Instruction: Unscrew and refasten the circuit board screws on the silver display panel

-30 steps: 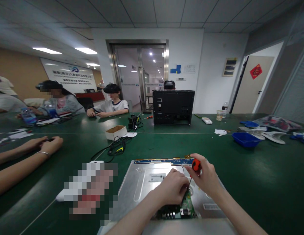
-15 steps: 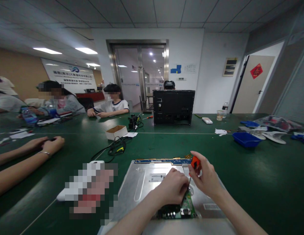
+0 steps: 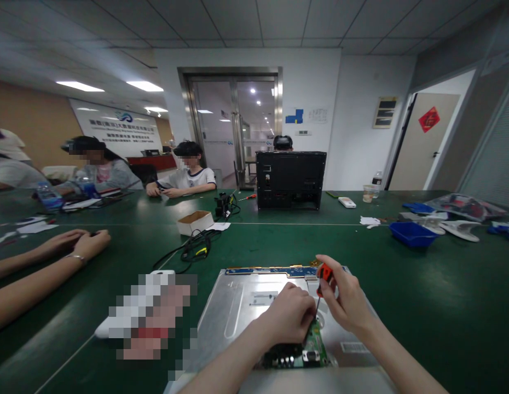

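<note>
A bare metal display panel [image 3: 227, 317] lies in front of me, a blue circuit strip [image 3: 271, 271] along its far edge and a green circuit board [image 3: 316, 342] near its middle. My right hand [image 3: 347, 298] grips the red-and-black handle of a screwdriver [image 3: 325, 275] between thumb and fingers. The shaft slants down towards the green board's upper edge. Curled over that board is my left hand [image 3: 289, 314], its fingertips pinched beside the shaft's lower end. Whatever those fingers hold is hidden, as is the screwdriver's tip.
Black cables [image 3: 195, 246] and a small open box [image 3: 195, 221] lie beyond the panel. A blue tray [image 3: 412, 234] sits to the right. A black monitor housing [image 3: 290, 180] stands at the far side. Another person's hands [image 3: 88, 244] rest on the table at left.
My right fingers have shifted around the screwdriver handle, and the handle has turned and tilted slightly. My left hand stays in place over the green board.
</note>
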